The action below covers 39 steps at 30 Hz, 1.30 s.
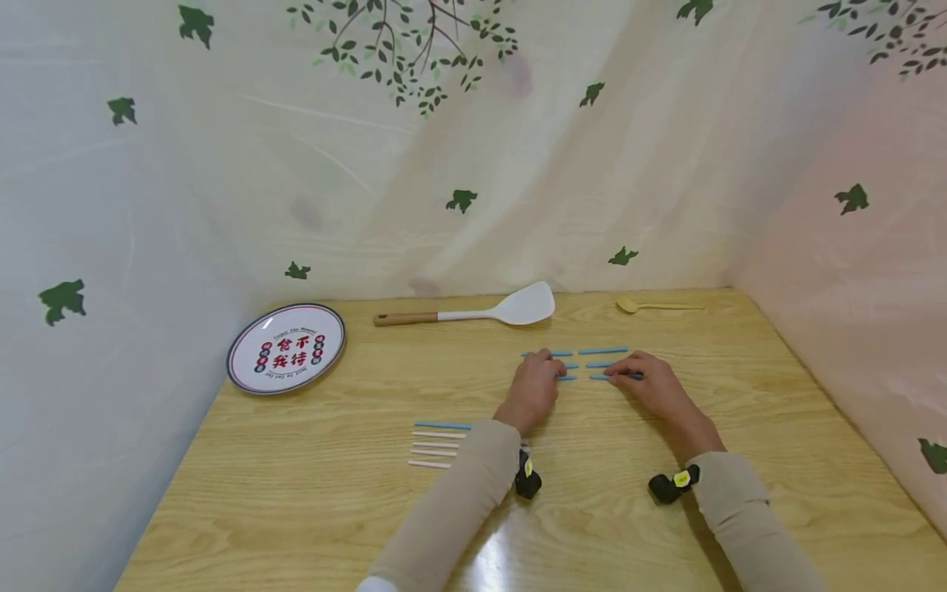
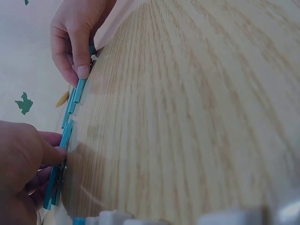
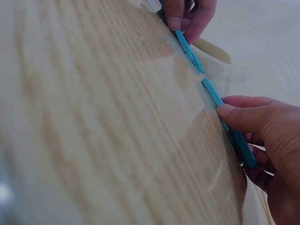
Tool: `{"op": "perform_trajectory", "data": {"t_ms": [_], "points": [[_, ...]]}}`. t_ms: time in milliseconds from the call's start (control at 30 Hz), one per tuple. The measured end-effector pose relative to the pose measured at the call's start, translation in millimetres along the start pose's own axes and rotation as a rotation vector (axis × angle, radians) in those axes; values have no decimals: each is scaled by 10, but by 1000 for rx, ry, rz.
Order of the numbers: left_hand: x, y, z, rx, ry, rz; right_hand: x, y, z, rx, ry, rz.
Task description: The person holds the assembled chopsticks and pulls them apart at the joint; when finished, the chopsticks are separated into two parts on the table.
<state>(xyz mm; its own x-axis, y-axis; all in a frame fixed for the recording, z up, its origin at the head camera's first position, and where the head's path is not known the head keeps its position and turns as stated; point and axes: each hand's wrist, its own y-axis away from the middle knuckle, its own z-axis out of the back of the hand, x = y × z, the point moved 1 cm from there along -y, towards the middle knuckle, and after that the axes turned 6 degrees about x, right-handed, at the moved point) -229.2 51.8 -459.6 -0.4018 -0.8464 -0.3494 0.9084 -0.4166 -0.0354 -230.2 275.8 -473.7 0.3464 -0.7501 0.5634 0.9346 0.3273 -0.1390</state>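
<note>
Two columns of short blue sticks lie side by side at the right of the table, three in each. My left hand [image 1: 534, 390] pinches the nearest blue stick [image 2: 58, 164] of the left column between thumb and fingers, covering much of that column in the head view. On the other side my right hand [image 1: 654, 385] grips the nearest blue stick [image 3: 241, 145] of the right column, close over the wood. Farther back, the rear blue stick [image 1: 602, 350] of the right column lies untouched. A small gap separates the two columns.
Several white sticks [image 1: 435, 445] and another blue stick [image 1: 441, 425] lie partly under my left forearm. A plate with red characters [image 1: 325, 329] stands at the back left. Along the back lie a white spatula with a wooden handle [image 1: 407, 319] and a small yellow spoon [image 1: 628, 305].
</note>
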Motion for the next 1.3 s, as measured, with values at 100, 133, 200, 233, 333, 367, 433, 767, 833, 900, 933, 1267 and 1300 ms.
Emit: {"op": "perform_trajectory", "data": {"t_ms": [100,133,200,233,333,367,433,767,833,900,933,1267,1300], "points": [[-13,-5,-15,10,-14,9,-6,3,0,10,11,-4],[-16,-7,-23,13,-25,11,-10,6,0,14,15,-6],[-24,-8,-36,14,-49,10,-18,8,0,17,22,-9],[-28,-9,-44,13,-66,8,-21,10,0,17,26,-6],[-38,-10,-59,0,-111,-3,-29,19,2,12,34,5],[-41,-11,-63,-5,-121,-7,-31,22,3,8,39,9],[-47,-10,-67,-11,-138,-9,-31,26,5,3,39,16],[-68,1,-60,10,-152,0,-52,22,-33,-30,39,54],[-72,3,-58,8,-171,-3,-60,23,-37,-43,40,68],[-74,6,-53,10,-189,-4,-64,24,-37,-54,48,81],[-75,13,-44,13,-196,-4,-65,25,-33,-44,44,85],[118,222,278,-72,-8,-101,105,10,39,-51,55,80],[152,248,327,-78,24,-102,139,3,41,-53,51,86]]}}
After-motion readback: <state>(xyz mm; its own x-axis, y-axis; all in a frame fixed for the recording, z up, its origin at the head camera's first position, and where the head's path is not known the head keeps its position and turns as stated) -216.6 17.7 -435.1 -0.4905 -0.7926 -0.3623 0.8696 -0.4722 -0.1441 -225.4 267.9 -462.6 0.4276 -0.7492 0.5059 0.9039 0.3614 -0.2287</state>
